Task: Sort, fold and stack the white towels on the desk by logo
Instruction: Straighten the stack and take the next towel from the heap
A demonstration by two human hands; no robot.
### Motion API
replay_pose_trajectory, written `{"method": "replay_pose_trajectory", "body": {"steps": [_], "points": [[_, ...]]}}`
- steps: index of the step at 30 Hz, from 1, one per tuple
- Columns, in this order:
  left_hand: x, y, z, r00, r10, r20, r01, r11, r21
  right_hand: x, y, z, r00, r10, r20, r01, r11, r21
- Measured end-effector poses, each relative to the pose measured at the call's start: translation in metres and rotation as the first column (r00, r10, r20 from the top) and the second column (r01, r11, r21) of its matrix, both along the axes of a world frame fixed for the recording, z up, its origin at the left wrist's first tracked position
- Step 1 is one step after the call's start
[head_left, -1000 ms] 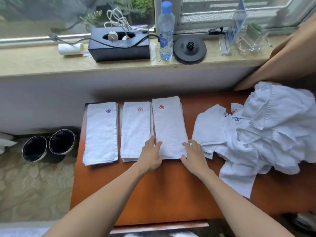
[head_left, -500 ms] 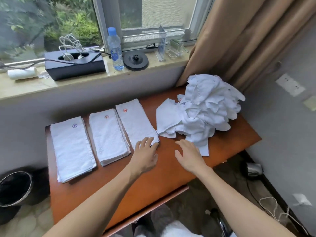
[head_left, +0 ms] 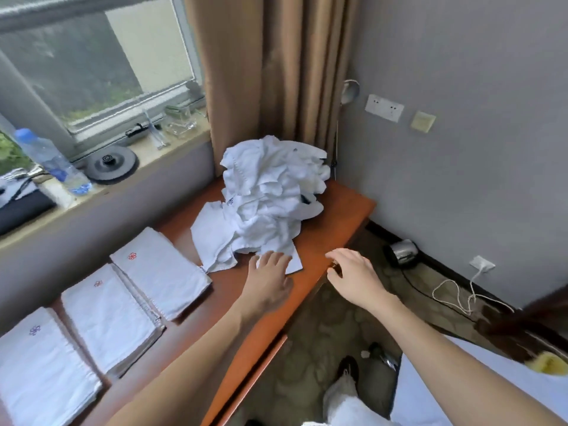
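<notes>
In the head view, the step in hand looks like drawing the next towel from the unsorted heap (head_left: 270, 195), which fills the far right corner of the bench (head_left: 335, 213) against the curtain (head_left: 261, 72). 3 folded lots lie toward the bench's left end: a blue-logo stack (head_left: 40, 367) nearest the left edge, a red-logo stack (head_left: 110, 315) beside it, and a folded red-logo towel (head_left: 159, 269) closest to the heap. The left hand (head_left: 270, 278) reaches forward, palm down, its grip wide and flat, fingertips resting on the heap's nearest loose corner. The right hand (head_left: 353, 272) hovers at the bench's near edge, its grip loosely curled and holding nothing visible. Next, probably: pinch that corner, pull 1 towel free, and find its logo.
</notes>
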State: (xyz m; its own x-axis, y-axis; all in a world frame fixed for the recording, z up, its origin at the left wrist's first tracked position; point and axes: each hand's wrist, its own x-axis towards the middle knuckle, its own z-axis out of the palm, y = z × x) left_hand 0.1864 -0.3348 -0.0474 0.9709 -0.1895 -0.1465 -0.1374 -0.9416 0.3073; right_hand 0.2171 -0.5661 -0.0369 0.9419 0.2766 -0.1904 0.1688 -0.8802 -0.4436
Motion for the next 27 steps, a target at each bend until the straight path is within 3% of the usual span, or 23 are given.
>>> {"method": "replay_pose_trajectory", "body": {"steps": [11,19,27], "points": [[0.124,-0.199,-0.006,0.986,-0.164,-0.016,0.163,0.986,-0.041,0.092,-0.197,-0.016,0.981,-0.193,0.007,0.193,0.981,0.021],[0.192,-0.251,-0.006,0.98,-0.196,-0.044,0.195,0.98,-0.038,0.146,-0.263,-0.011,0.967,-0.254,0.01,0.253,0.966,0.053],[0.277,-0.251,-0.012,0.987,-0.16,-0.035,0.158,0.986,-0.051,0.235,-0.262,-0.015,0.979,-0.204,-0.024,0.205,0.978,0.034]]}}
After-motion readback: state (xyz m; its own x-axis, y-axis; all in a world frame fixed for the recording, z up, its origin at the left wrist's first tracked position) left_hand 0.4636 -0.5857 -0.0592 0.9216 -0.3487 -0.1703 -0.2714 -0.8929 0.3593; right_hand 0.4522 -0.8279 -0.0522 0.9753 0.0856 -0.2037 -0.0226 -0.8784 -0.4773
